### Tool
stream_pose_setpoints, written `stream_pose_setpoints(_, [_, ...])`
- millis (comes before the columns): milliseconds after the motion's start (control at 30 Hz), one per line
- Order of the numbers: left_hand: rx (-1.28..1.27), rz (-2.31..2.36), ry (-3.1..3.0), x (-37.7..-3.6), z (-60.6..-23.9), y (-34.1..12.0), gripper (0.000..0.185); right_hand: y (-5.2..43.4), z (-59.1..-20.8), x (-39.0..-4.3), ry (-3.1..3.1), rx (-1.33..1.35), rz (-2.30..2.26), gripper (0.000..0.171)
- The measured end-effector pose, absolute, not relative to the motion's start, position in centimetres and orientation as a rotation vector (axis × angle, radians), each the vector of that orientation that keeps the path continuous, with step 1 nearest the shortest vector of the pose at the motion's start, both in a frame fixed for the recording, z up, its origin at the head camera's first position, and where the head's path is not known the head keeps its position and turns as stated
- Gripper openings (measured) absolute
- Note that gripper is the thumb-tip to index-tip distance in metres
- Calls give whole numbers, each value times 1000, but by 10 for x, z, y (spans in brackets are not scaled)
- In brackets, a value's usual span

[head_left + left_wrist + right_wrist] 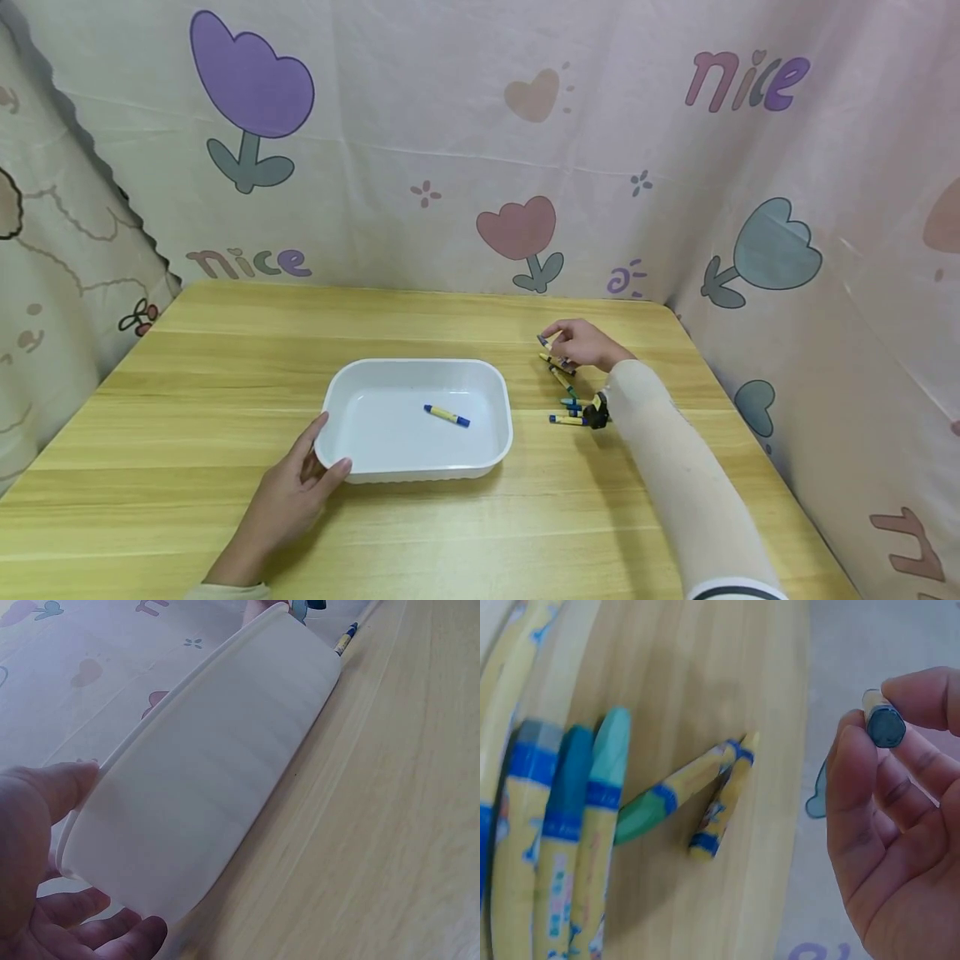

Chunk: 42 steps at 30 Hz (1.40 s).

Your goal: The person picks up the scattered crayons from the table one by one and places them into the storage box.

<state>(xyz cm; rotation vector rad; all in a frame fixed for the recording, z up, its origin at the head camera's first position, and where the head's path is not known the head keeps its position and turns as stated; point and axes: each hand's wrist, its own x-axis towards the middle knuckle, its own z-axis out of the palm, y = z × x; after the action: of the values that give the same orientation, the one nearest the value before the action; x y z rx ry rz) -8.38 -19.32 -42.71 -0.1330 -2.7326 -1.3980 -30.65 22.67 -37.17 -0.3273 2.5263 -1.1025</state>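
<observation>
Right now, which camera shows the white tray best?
The head view. It shows the white tray from above, with its inside and the crayon lying there. The left wrist view shows mostly its outer wall, close up, gripped by the left hand. In the right wrist view I cannot make it out.

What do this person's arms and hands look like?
The left hand and right hand are bare. The right sleeve is cream, with a small black device at the wrist and a dark-striped white band higher up; a pale left cuff shows.
</observation>
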Motion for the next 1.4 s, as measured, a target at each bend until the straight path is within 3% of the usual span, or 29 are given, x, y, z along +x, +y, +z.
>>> stream_pose_setpoints(1400, [-110,-1363,-2753,-84,-427,-193,77,141,-336,-281,2392,-614,-1041,33])
